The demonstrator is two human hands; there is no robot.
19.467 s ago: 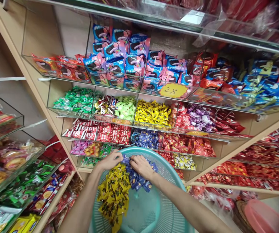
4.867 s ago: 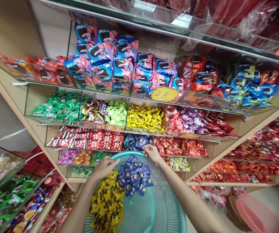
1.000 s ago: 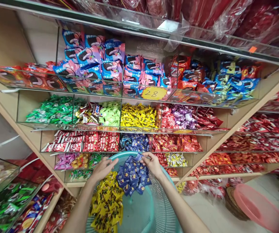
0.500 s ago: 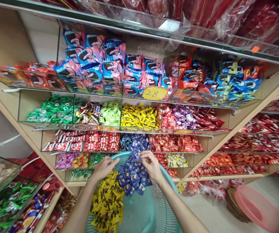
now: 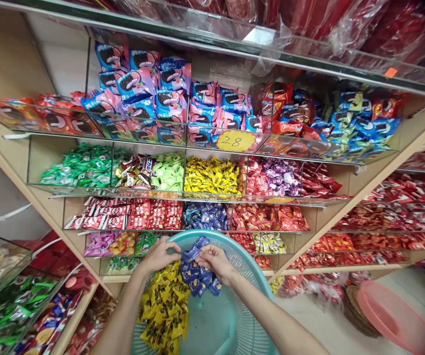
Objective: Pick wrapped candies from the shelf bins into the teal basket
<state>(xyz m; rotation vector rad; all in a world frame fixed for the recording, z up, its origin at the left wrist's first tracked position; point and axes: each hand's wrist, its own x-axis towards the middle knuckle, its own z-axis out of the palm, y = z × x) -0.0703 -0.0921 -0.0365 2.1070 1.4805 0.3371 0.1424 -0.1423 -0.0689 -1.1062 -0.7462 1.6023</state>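
Wooden shelving backs the round teal plastic basket, where the right hand, pinching dark-blue wrapped candies, has moved inward, suggesting two-handed handling; left hand curled, grip unclear.

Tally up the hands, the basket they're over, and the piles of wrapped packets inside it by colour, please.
Left hand: 1
Right hand: 1
Teal basket: 1
Yellow pile: 1
Blue pile: 1
Total: 5
Single packets overlap too much to count.
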